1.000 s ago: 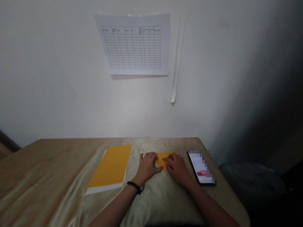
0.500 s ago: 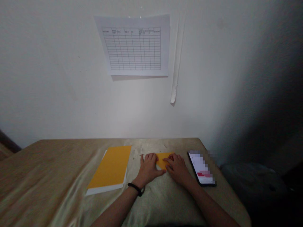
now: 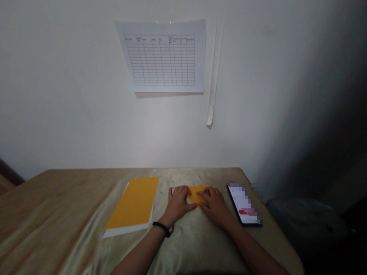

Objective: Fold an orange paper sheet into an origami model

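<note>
A small piece of yellow paper (image 3: 196, 189), seemingly folded, lies on the cloth-covered table between my hands. My left hand (image 3: 179, 204), with a dark band at the wrist, holds its left edge with bent fingers, and the thumb reaches to the near corner. From the other side my right hand (image 3: 215, 204) grips it. The right index finger rests on top of the paper, while the thumb meets the near corner close to the left thumb. My fingers cover both side edges of the paper.
Yellow sheets (image 3: 133, 202) with white paper beneath lie to the left. A phone (image 3: 243, 206) with a lit, partly blurred screen lies to the right. Behind the table (image 3: 71, 191) stands a white wall with a printed chart (image 3: 163, 61) and a peeling strip (image 3: 212, 84).
My left hand has shifted slightly left and its thumb has drawn back a little. My right thumb has moved slightly left at the near corner. The paper stays in place.
</note>
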Available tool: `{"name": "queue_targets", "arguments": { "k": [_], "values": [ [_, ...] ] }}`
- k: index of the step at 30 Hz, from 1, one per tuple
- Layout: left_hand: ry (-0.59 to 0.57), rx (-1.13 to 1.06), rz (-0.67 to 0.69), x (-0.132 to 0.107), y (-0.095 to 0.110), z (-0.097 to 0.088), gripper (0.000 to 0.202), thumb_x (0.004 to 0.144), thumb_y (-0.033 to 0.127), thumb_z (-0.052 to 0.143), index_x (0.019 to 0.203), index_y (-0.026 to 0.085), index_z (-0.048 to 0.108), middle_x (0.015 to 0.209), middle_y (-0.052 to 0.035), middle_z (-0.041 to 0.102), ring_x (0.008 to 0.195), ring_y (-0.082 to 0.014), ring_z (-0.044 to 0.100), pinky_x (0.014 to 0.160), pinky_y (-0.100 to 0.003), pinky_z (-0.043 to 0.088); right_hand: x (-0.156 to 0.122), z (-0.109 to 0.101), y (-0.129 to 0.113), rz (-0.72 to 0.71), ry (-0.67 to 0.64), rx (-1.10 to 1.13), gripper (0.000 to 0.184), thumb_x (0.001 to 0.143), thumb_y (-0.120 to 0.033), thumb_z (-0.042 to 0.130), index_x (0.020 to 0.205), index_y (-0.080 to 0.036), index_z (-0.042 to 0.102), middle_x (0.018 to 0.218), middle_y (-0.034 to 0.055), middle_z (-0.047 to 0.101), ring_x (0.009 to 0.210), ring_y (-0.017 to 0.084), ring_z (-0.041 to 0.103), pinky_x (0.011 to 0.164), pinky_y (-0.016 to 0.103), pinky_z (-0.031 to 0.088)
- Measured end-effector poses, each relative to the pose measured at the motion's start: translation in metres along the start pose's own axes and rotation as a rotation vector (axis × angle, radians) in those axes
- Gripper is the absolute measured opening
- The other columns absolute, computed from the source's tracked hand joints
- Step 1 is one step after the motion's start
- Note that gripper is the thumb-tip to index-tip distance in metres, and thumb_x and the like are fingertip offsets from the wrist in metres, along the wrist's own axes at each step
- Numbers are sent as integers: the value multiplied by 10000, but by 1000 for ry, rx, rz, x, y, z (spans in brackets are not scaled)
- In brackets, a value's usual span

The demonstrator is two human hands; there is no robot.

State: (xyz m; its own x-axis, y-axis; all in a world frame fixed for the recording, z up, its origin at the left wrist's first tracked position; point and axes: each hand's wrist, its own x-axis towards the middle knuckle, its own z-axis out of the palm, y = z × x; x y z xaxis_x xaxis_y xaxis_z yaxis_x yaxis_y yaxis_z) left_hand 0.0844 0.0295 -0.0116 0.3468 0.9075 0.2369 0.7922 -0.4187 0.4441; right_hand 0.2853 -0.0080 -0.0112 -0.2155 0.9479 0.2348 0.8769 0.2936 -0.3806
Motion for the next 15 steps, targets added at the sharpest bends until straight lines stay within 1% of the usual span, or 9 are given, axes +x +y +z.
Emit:
{"name": "queue_targets", "arguments": {
  "k": [2,6,11,15],
  "values": [
    [0,11,-6,0,1,0,431,717,521,784,997,247,604,1189,-40,644,1214,-316,509,1123,-631,145,0,0,0,-3,0,9,403,903,-399,622,1303,-354,601,1233,63,552,1150,256,483,1045,409,354],
    [-12,31,-19,0,3,-1,392,752,500,758,998,251,580,1201,-30,636,1229,-313,498,1119,-655,142,-1,1,0,-3,-1,16,374,901,-455,620,1269,-390,624,1238,54,537,1148,252,479,1049,411,350],
    [-17,32,-37,0,2,-2,338,800,462,717,1029,262,569,1197,-21,641,1227,-299,504,1112,-673,149,0,0,1,-5,-13,22,377,889,-426,631,1264,-392,628,1236,53,533,1161,252,471,1062,414,339],
    [-5,20,-63,2,-4,-5,208,852,367,671,1020,277,588,1179,-9,663,1230,-282,504,1109,-691,125,-1,-1,2,13,-42,30,387,877,-377,635,1264,-388,628,1250,50,530,1174,251,466,1065,409,336]
  ]
}}
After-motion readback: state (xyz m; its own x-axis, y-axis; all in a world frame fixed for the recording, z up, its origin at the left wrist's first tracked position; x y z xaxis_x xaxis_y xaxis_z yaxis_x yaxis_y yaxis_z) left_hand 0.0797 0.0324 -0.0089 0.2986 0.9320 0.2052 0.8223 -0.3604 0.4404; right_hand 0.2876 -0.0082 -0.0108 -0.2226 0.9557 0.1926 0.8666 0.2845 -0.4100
